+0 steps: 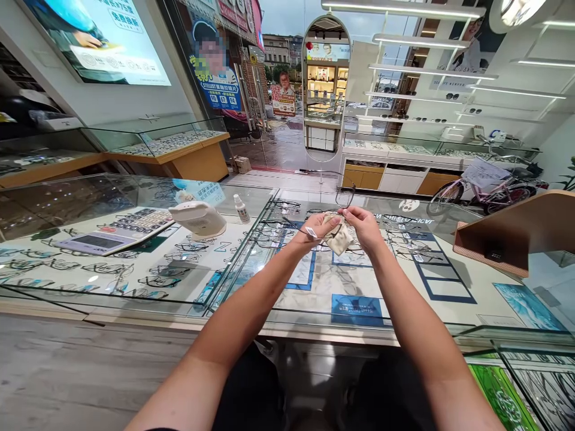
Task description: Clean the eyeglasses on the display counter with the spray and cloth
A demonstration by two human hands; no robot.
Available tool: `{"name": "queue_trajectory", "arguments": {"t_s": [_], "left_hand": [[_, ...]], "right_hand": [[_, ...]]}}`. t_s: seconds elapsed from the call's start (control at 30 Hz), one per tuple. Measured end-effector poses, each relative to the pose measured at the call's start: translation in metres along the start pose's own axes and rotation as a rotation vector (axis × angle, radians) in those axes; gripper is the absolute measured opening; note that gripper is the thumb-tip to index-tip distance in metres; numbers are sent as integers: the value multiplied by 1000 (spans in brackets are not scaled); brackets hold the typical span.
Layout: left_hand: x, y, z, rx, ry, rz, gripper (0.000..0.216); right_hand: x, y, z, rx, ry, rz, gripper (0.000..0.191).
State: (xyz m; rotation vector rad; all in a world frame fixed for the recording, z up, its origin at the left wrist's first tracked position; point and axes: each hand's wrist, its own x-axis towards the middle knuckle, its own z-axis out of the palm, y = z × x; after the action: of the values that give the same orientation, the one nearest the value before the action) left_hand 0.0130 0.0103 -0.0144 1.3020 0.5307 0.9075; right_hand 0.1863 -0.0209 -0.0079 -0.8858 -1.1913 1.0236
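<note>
Both my arms reach out over a glass display counter (251, 299). My left hand (320, 227) is closed on a beige cleaning cloth (339, 238) and on a pair of dark-framed glasses (345, 197). A small white tag hangs from the frame near that hand. One lens stands up above my fingers. My right hand (365, 226) is closed too, pinching the cloth and the glasses from the right side. Cloth and glasses are held a little above the glass top.
On the counter to the left lie a calculator (117, 230), a white rounded device (197, 219) and a small spray bottle (241, 208). Many glasses lie under the glass. A wooden tray (516, 233) stands at the right. A pink bicycle (485, 191) and shelves stand beyond.
</note>
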Motion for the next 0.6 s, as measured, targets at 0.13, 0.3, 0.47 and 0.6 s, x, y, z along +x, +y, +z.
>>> {"name": "queue_trajectory", "arguments": {"t_s": [0.13,0.3,0.47,0.6], "left_hand": [[-2,-2,-2,-27,-43,-143,64],[1,-2,-9,-99,113,-360,49],[9,11,-17,-338,241,-259,35],[11,24,-21,-432,244,-157,46]], "right_hand": [[3,0,-4,-22,80,-5,47],[10,-4,-18,-55,177,-24,49],[7,-10,-17,-47,106,17,40],[1,-11,-9,-66,-5,80,39]]}}
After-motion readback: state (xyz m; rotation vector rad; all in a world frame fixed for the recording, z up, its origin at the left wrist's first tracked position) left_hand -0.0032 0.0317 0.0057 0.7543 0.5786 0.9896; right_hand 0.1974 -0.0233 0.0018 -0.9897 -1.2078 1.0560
